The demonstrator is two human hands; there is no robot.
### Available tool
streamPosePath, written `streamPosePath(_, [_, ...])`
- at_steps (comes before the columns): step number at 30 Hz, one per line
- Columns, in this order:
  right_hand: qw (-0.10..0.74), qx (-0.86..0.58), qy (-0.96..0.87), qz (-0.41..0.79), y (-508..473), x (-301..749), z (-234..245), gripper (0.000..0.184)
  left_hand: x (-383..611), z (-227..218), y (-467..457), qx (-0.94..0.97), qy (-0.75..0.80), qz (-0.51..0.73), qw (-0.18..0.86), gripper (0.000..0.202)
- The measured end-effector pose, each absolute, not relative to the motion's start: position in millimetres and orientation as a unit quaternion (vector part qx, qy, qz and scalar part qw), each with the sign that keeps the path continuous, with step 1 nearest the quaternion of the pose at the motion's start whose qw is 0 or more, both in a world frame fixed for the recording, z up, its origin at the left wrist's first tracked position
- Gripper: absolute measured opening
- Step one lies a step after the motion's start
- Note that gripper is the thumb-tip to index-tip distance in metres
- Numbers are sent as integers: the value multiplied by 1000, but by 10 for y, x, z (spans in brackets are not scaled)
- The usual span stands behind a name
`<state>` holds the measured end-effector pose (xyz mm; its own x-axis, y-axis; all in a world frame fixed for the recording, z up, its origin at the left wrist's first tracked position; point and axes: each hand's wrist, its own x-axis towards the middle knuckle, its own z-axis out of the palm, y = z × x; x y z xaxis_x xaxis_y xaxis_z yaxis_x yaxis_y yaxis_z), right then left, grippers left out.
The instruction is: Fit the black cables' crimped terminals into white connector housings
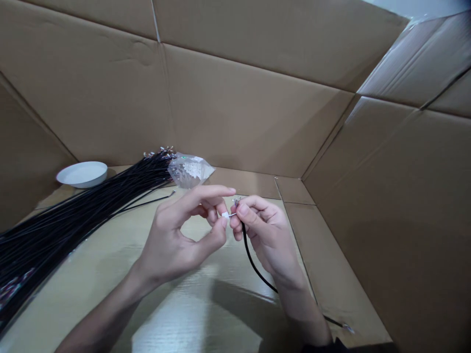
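Observation:
My left hand (187, 225) pinches a small white connector housing (225, 214) between thumb and fingertips, its index finger stretched out above. In my right hand (263, 228) is the end of a black cable (250, 255), gripped between thumb and fingers. Thin wires with bare or metal tips (236, 201) stick up from that cable end. One pale wire runs from the right fingertips to the white housing; whether it sits fully inside I cannot tell. The cable curves down behind my right wrist, and a cable end (344, 326) shows beyond the forearm.
A thick bundle of black cables (91, 206) lies along the left side of the table (121, 255). Behind my hands stands a clear plastic bag (189, 169) of small white pieces. A white bowl (83, 174) is at the back left. Cardboard walls (253, 108) enclose the workspace.

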<state>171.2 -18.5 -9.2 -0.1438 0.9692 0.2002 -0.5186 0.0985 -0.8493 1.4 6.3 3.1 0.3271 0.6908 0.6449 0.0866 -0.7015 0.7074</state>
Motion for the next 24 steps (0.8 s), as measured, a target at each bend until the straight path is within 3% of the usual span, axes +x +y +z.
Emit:
streamPosePath(13, [599,-245,-426,632,-189,1705,-88,11,-2,40,73,815,235,514,125,38])
streamPosePath(20, [613,-237,-403,637,-203,1700,-66,11,25,-71,54,772,272,538,203,35])
streamPosePath(24, [611,-230,-410,637,-215,1696,-62,12,21,-78,66,771,266,536,219,43])
